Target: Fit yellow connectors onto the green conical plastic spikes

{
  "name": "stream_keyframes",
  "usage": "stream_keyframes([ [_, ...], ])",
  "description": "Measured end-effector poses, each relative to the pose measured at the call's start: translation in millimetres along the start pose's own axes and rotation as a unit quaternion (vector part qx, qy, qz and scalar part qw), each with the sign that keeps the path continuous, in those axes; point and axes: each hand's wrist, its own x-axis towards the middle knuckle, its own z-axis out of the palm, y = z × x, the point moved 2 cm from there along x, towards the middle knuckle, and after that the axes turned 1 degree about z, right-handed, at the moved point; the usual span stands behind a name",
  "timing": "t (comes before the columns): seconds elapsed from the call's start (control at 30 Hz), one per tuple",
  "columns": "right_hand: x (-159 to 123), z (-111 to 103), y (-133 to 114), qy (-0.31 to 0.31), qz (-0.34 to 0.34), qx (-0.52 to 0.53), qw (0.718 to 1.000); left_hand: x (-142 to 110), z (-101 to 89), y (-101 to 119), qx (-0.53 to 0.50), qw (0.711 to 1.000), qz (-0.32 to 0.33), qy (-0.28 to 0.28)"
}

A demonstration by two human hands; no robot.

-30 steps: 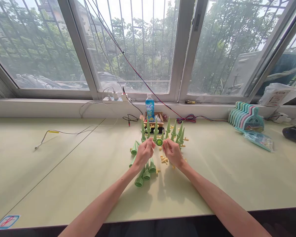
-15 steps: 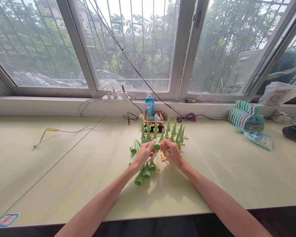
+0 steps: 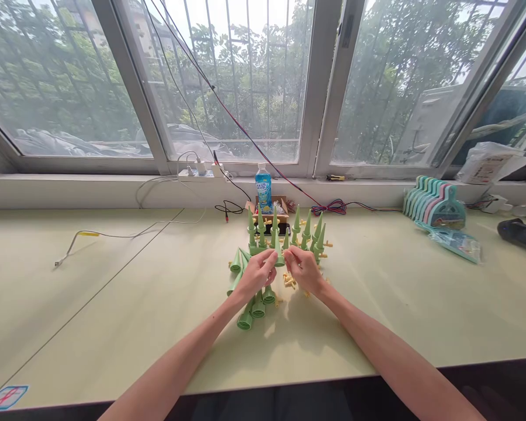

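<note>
Both hands meet over the middle of the pale green table [image 3: 114, 304]. My left hand [image 3: 256, 273] pinches a green plastic cone [image 3: 279, 252], held upright with its tip up. My right hand [image 3: 304, 270] is closed in a pinch just to the cone's right, touching it; what its fingertips hold is too small to make out. Behind the hands stand several upright green cones [image 3: 298, 231]. More cones [image 3: 252, 310] lie on their sides below my left hand. Small yellow pegs [image 3: 290, 282] are scattered between my hands.
A blue-labelled bottle [image 3: 263, 190] and a small cardboard box [image 3: 278, 209] stand at the windowsill. Cables [image 3: 166, 221] trail across the left of the table. A row of pastel plastic pieces [image 3: 433, 204] and a clear bag [image 3: 453, 242] sit at the right, a dark object [image 3: 521, 233] beyond.
The cone in my left hand has turned from open end facing me to tip up. Both hands have drawn closer together around it.
</note>
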Motion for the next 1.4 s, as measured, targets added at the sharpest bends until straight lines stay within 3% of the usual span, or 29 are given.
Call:
stream_keyframes([
  [0.73,-0.3,1.2,2.8,0.024,-0.003,-0.047,0.999,-0.7,0.6,-0.4,0.073,0.996,0.043,0.017],
  [1.4,-1.5,3.1,1.2,-0.004,0.002,-0.059,0.998,-0.2,3.0,2.5,0.065,0.997,0.041,0.013],
])
